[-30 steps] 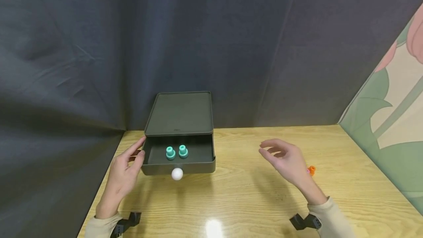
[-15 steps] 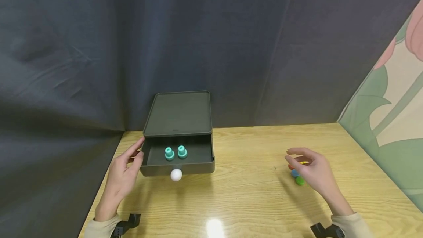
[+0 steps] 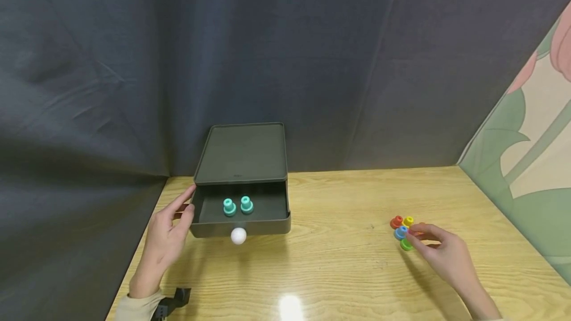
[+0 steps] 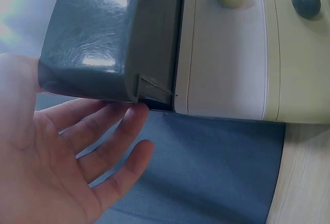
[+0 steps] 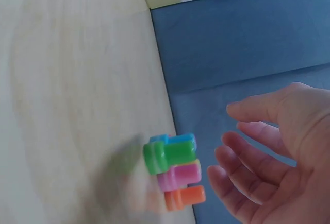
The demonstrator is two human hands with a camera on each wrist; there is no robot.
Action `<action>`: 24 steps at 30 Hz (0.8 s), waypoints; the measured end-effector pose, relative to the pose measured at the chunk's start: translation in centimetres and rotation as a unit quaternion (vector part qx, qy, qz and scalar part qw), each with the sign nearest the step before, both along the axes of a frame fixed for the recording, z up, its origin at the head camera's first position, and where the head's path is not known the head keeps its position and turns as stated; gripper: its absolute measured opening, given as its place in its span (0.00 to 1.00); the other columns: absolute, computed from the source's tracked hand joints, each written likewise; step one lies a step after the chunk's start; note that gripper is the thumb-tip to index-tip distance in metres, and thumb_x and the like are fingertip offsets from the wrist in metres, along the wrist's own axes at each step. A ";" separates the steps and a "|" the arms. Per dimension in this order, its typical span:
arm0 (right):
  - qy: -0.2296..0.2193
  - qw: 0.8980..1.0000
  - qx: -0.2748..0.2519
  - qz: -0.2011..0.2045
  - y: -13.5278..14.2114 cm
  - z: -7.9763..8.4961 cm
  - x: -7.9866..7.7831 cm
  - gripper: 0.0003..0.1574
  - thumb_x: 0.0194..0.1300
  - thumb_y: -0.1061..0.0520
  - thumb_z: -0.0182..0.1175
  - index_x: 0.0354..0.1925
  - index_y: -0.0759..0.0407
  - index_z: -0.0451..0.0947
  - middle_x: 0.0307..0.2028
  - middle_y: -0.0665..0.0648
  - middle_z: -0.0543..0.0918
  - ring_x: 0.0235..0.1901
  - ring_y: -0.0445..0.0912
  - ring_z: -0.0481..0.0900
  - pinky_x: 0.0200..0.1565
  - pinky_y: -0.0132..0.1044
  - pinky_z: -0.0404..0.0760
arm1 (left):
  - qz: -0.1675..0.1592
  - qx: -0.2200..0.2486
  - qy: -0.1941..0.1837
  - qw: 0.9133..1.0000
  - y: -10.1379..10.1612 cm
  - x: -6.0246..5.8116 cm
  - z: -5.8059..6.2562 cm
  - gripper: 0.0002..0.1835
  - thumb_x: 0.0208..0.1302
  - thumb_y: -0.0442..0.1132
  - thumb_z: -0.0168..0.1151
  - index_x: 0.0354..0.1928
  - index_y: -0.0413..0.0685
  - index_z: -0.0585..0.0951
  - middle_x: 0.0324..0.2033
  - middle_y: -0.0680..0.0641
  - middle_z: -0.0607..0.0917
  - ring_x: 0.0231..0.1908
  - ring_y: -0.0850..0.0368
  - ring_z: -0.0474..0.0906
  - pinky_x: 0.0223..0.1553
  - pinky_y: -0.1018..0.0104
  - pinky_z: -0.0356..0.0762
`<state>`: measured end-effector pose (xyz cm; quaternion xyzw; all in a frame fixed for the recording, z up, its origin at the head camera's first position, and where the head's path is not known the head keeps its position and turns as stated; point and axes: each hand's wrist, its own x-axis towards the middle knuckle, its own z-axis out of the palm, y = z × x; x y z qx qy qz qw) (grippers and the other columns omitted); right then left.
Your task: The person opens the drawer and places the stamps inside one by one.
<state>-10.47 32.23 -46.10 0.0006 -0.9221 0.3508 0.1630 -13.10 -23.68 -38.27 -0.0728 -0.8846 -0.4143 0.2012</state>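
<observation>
A dark drawer cabinet (image 3: 243,155) stands at the left with its top drawer (image 3: 267,227) pulled out. Two teal pegs (image 3: 247,205) stand upright inside, and a white round knob (image 3: 238,236) is on the front. My left hand (image 3: 165,234) rests against the drawer's left side, fingers extended in the left wrist view. At the right, my right hand (image 3: 446,256) is over a cluster of pegs: red (image 3: 396,222), yellow (image 3: 408,221), blue (image 3: 400,233) and green (image 3: 406,245). A pink peg (image 5: 180,176) and an orange peg (image 5: 185,197) show in the right wrist view, apart from the fingertips.
Below the dark drawer, the left wrist view shows a white drawer (image 4: 227,59) and a yellow-green drawer (image 4: 299,69), both closed. Dark cloth (image 3: 285,63) hangs behind and to the left of the wooden table (image 3: 339,261). A flower-patterned panel (image 3: 535,162) borders the right side.
My right hand has moved right and down to the peg cluster, which now shows more fully. My left hand and the drawer have stayed in place.
</observation>
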 end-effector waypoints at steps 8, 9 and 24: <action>-0.029 1.000 -0.005 0.001 0.6 -1.1 0.3 0.14 0.66 0.60 0.75 0.49 0.64 0.89 0.46 0.66 0.92 0.35 0.21 0.79 0.35 0.21 0.82 | 0.010 -0.006 -0.001 1.000 -0.2 0.1 -0.3 0.24 0.81 0.39 0.53 0.75 0.51 0.78 0.62 0.33 0.86 0.49 0.34 0.88 0.30 0.68 0.75; -0.039 0.999 -0.005 -0.001 0.7 -1.2 0.3 0.15 0.67 0.59 0.74 0.50 0.64 0.89 0.47 0.66 0.92 0.35 0.21 0.79 0.34 0.22 0.82 | 0.011 -0.007 -0.001 1.000 -0.2 0.1 -0.3 0.24 0.81 0.39 0.53 0.74 0.51 0.78 0.61 0.33 0.86 0.49 0.34 0.88 0.30 0.68 0.75; -0.083 0.996 -0.011 -0.014 1.5 -1.8 0.5 0.18 0.69 0.52 0.74 0.53 0.60 0.89 0.52 0.69 0.90 0.35 0.20 0.78 0.33 0.30 0.82 | -0.001 0.002 0.000 1.000 0.0 -0.1 -0.1 0.24 0.80 0.37 0.54 0.74 0.50 0.78 0.60 0.30 0.86 0.51 0.31 0.87 0.22 0.67 0.68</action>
